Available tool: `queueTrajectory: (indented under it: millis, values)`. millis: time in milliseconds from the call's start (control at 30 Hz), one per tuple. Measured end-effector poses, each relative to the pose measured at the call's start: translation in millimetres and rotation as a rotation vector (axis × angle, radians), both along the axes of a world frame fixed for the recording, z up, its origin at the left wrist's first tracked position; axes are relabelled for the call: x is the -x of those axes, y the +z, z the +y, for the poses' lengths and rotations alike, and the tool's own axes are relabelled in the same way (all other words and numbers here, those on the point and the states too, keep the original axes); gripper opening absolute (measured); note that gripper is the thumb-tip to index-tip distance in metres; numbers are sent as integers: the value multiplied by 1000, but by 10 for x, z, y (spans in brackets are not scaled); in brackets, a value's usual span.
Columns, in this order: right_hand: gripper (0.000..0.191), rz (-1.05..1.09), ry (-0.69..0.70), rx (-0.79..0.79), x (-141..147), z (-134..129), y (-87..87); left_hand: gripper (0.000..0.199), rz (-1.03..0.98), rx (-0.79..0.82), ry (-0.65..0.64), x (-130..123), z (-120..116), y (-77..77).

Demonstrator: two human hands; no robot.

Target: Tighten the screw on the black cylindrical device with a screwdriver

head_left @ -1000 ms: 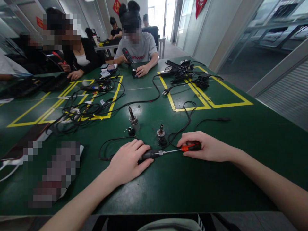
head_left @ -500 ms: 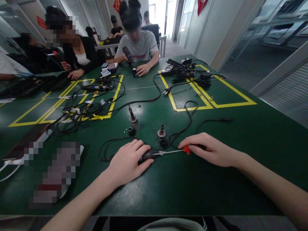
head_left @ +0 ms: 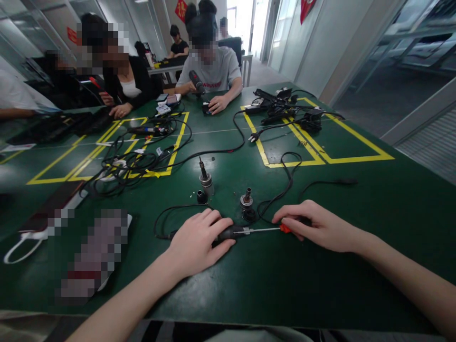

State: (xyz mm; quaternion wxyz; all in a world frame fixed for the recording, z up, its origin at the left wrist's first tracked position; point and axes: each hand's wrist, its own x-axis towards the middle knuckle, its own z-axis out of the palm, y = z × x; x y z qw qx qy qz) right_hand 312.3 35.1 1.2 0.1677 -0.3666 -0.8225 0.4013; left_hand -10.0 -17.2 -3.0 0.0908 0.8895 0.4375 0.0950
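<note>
My left hand is wrapped over a black, tapered, corded tool body and presses it to the green table. My right hand pinches a screwdriver by its red and black handle, mostly covered by the fingers. The thin shaft points left, its tip at the light-coloured end of the tool body. Just beyond stands a metal part with a short upright tube, a black ring at its foot. Farther left are a metal part with a thin spindle and a small black cap.
Tangled black cables lie inside yellow tape at left, and a heap of black corded devices at right. A phone and a blurred-out flat object lie at left. Across the table a person holds a dark tool.
The whole view has shifted slightly, so everything appears a little farther right. Both hands keep the same grips, and the screwdriver tip stays at the tool body's end.
</note>
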Motion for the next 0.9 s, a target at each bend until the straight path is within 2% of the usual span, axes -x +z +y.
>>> queueTrajectory:
  millis: [100, 233, 333, 433, 600, 767, 900]
  values:
    - [36, 26, -5, -34, 3, -3, 12, 27, -5, -6, -1, 5, 0, 2]
    - [31, 89, -27, 33, -16, 20, 19, 26, -11, -11, 4, 15, -3, -3]
    - [32, 73, -33, 55, -25, 22, 21, 26, -8, -11, 12, 18, -4, -4]
    - [35, 31, -20, 3, -11, 9, 30, 26, -2, -9, 18, 14, -2, -4]
    - [48, 11, -14, 24, 27, 6, 53, 26, -3, -15, 30, 6, 8, -5]
    - [46, 78, -33, 151, -11, 55, 11, 26, -9, -23, 31, 7, 12, -13]
    - [44, 44, -31, 123, -38, 68, -9, 25, -13, -35, 30, 9, 12, -15]
